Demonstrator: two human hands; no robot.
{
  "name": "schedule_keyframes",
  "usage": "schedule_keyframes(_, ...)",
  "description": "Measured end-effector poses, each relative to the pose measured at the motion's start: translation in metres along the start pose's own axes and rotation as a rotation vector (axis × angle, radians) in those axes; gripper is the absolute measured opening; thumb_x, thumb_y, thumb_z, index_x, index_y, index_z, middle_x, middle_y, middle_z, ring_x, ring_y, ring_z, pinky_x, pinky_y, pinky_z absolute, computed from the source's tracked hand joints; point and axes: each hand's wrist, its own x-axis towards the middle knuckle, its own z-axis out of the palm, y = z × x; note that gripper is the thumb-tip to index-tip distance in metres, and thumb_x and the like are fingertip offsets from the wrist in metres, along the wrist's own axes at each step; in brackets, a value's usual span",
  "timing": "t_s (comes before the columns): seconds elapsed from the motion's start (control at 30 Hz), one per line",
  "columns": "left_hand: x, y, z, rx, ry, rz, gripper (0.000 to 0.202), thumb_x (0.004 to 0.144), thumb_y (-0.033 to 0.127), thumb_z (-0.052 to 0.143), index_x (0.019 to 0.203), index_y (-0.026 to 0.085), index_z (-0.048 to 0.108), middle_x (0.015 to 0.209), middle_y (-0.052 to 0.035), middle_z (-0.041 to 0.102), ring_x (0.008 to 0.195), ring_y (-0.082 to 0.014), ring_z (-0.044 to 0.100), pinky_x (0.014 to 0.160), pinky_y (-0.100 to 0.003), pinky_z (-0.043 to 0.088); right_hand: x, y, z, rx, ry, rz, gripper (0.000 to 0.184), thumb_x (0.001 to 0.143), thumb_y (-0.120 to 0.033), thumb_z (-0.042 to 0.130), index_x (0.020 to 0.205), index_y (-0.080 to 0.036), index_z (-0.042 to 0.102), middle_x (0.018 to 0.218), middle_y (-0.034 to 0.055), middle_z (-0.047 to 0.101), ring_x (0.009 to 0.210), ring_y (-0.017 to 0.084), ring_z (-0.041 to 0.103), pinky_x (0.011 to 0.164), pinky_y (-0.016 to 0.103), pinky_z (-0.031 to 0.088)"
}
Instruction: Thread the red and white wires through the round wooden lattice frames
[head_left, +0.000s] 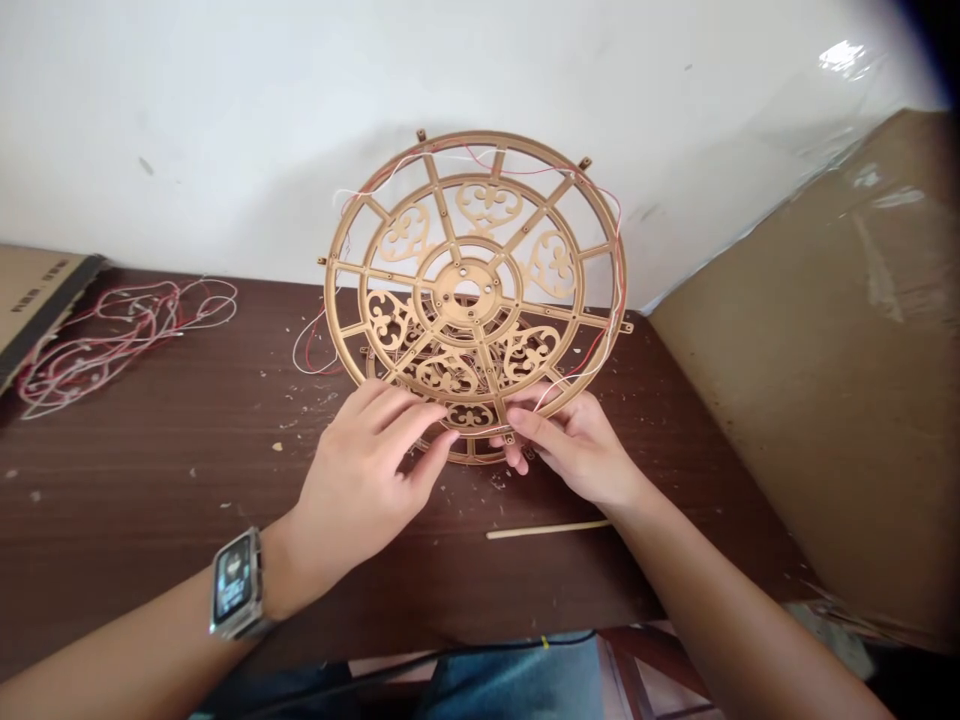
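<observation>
Your left hand (364, 490) curves over the near rim of the gold fretwork wheel (442, 300), fingers spread, but you can't tell from this view whether the thumb is closing on it. Your right hand (574, 450) is in a narrow pinch on the same rim, with the index finger above and the thumb below. The wheel stands tilted near the middle of the tabletop (187, 500), leaning back toward the white wall (225, 120), with a second fretwork layer (469, 415) low behind it. You can't tell if the two are joined.

The main risk is the thin spokes and rim: too much squeeze or twist in one spot could crack them. If your hands slacken, the tilted wheel could slide or tip. The loose red and white wires (616, 240) along its rim could catch on your fingers and pull free, especially where a loop hangs off the left side.

In front of your right hand lies a thin wooden stick (547, 530), with wood shavings (300, 420) scattered around your hands. A tangle of wire (120, 345) sits toward the left edge, well clear of your hands. Brown cardboard (810, 350) fills the right side, so watch your right elbow if you swing the wheel that way.
</observation>
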Motion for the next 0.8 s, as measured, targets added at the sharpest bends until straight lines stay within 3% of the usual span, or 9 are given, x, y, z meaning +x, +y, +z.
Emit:
schedule_keyframes(0.3, -0.0030, -0.0033, 0.0021, 0.003, 0.055, 0.046, 0.008, 0.095, 0.009, 0.082, 0.098, 0.016, 0.082, 0.093, -0.0038, 0.075, 0.085, -0.0172, 0.065, 0.079, -0.031, 0.057, 0.0027, 0.0021, 0.0000, 0.040, -0.008, -0.021, 0.035, 0.104, -0.042, 0.076, 0.111, -0.009, 0.068, 0.086, 0.0061, 0.071, 0.063, 0.009, 0.068, 0.054, 0.019, 0.058)
schedule_keyframes(0.8, -0.0051, -0.0038, 0.0000, 0.066, 0.065, 0.061, 0.018, 0.093, 0.007, 0.083, 0.106, 0.019, 0.078, 0.096, 0.0006, 0.083, 0.089, -0.0207, 0.074, 0.085, -0.038, 0.058, 0.0048, 0.0050, -0.0018, 0.057, 0.011, -0.016, 0.038, 0.102, -0.044, 0.079, 0.110, -0.008, 0.070, 0.085, 0.0069, 0.072, 0.062, 0.010, 0.069, 0.054, 0.019, 0.058)
